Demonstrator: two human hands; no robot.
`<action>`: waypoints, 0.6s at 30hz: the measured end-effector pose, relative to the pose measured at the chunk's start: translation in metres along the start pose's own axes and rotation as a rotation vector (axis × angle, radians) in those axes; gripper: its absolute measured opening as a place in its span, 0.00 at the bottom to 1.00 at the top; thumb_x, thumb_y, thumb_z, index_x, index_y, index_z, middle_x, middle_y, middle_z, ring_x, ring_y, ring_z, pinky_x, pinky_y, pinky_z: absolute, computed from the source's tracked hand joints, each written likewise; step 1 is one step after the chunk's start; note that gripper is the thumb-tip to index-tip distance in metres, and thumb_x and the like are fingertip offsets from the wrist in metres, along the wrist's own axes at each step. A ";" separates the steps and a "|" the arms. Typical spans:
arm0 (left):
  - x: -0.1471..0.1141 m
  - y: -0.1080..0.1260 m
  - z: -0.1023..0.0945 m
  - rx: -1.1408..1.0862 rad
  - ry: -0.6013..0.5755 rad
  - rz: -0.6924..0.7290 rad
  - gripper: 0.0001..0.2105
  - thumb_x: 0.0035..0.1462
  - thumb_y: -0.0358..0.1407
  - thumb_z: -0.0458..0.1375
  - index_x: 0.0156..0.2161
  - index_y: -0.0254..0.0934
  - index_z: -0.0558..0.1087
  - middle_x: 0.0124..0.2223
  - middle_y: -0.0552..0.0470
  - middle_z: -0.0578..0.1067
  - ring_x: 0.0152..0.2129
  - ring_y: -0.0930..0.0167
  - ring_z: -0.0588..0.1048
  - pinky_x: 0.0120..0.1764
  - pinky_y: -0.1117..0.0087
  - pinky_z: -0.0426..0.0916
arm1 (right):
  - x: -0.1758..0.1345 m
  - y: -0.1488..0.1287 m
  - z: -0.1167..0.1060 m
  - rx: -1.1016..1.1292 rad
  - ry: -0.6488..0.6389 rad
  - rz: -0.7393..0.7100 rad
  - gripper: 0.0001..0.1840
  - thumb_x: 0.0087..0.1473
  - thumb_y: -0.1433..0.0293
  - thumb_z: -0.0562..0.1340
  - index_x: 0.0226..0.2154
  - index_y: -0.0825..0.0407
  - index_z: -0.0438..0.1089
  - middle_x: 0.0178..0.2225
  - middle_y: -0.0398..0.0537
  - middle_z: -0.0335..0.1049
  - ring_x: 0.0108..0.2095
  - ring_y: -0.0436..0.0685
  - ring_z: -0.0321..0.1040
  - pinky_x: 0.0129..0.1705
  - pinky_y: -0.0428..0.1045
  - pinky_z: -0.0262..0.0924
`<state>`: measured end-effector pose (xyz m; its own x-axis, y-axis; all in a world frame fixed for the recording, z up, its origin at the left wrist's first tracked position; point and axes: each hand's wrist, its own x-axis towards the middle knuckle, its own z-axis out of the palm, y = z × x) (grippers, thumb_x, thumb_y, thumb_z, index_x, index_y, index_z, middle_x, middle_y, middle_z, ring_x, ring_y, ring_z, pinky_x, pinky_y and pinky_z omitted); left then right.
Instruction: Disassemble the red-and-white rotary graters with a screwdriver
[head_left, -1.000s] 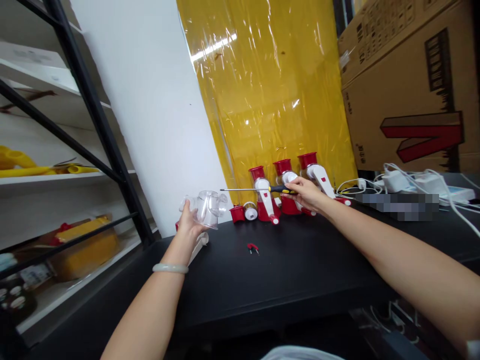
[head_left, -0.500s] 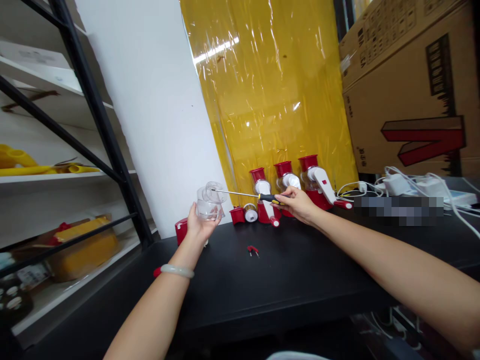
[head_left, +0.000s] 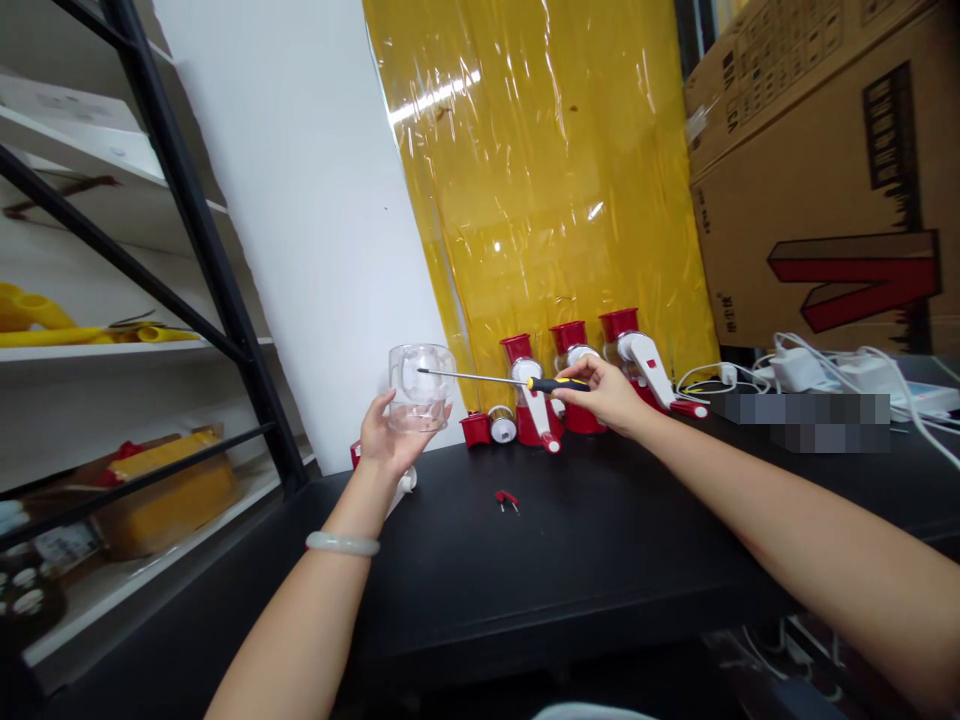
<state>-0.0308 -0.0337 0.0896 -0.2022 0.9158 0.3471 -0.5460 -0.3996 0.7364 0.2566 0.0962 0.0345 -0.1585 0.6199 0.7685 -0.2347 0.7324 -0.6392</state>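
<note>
My left hand [head_left: 397, 440] grips a clear plastic housing [head_left: 420, 405] from below, holding it above the table. Between the fingers and thumb of my right hand [head_left: 604, 393] is a screwdriver [head_left: 551, 384] with a black and yellow handle. Its long shaft points left, and the tip lies at the housing; I cannot tell whether it touches the plastic. Two small red-topped pieces with metal pins [head_left: 507, 500] rest on the black table [head_left: 585, 550]. Behind my left forearm, a red and white part [head_left: 405, 484] is mostly hidden.
Several red and white hand-crank graters [head_left: 529, 390] stand along the back, beside a red pusher [head_left: 474, 429] and a drum [head_left: 502, 425]. White cables and adapters [head_left: 806, 365] lie at right before a large carton [head_left: 832, 190]. A black-framed shelf [head_left: 187, 210] borders the left.
The clear housing has turned in my left hand, now showing a broader side. My right hand and the screwdriver have shifted slightly right. More of the white part shows behind my left wrist.
</note>
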 end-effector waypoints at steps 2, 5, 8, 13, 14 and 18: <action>0.001 0.000 0.001 0.008 0.014 0.034 0.15 0.52 0.40 0.60 0.44 0.35 0.72 0.42 0.41 0.78 0.46 0.58 0.76 0.47 0.58 0.74 | -0.001 -0.001 -0.002 -0.149 -0.043 -0.075 0.20 0.38 0.64 0.74 0.35 0.49 0.71 0.37 0.47 0.75 0.38 0.56 0.72 0.45 0.54 0.65; 0.003 -0.002 0.001 0.042 0.086 0.101 0.11 0.50 0.37 0.63 0.39 0.37 0.71 0.41 0.46 0.78 0.43 0.66 0.77 0.44 0.68 0.75 | -0.003 -0.003 -0.004 -0.389 -0.136 -0.209 0.15 0.43 0.65 0.70 0.37 0.47 0.74 0.36 0.48 0.74 0.38 0.58 0.70 0.44 0.54 0.63; 0.003 -0.003 0.001 0.097 0.124 0.156 0.10 0.48 0.35 0.64 0.37 0.39 0.69 0.42 0.49 0.77 0.44 0.66 0.77 0.45 0.66 0.74 | -0.006 -0.004 -0.004 -0.557 -0.219 -0.259 0.07 0.50 0.64 0.65 0.34 0.47 0.73 0.33 0.47 0.73 0.34 0.57 0.68 0.38 0.51 0.61; 0.002 -0.002 0.000 0.140 0.198 0.259 0.14 0.48 0.32 0.65 0.38 0.45 0.66 0.46 0.56 0.74 0.47 0.65 0.74 0.51 0.48 0.70 | -0.010 -0.003 -0.003 -0.641 -0.298 -0.145 0.10 0.56 0.60 0.60 0.36 0.49 0.67 0.30 0.44 0.71 0.29 0.53 0.66 0.31 0.47 0.56; 0.002 -0.002 0.000 0.130 0.212 0.278 0.15 0.47 0.31 0.66 0.38 0.45 0.65 0.46 0.57 0.73 0.48 0.66 0.74 0.51 0.46 0.69 | -0.010 -0.002 -0.002 -0.643 -0.301 -0.139 0.10 0.56 0.60 0.59 0.36 0.49 0.66 0.29 0.44 0.71 0.28 0.53 0.65 0.31 0.47 0.56; 0.005 -0.006 -0.002 0.085 0.252 0.341 0.18 0.45 0.31 0.67 0.39 0.44 0.65 0.48 0.55 0.71 0.50 0.65 0.71 0.53 0.42 0.66 | -0.011 -0.003 -0.001 -0.648 -0.316 -0.158 0.12 0.57 0.59 0.58 0.36 0.50 0.65 0.30 0.45 0.71 0.29 0.52 0.65 0.32 0.47 0.55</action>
<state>-0.0301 -0.0264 0.0853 -0.5579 0.7075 0.4339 -0.3462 -0.6735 0.6531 0.2600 0.0870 0.0277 -0.4614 0.4538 0.7624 0.3203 0.8865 -0.3339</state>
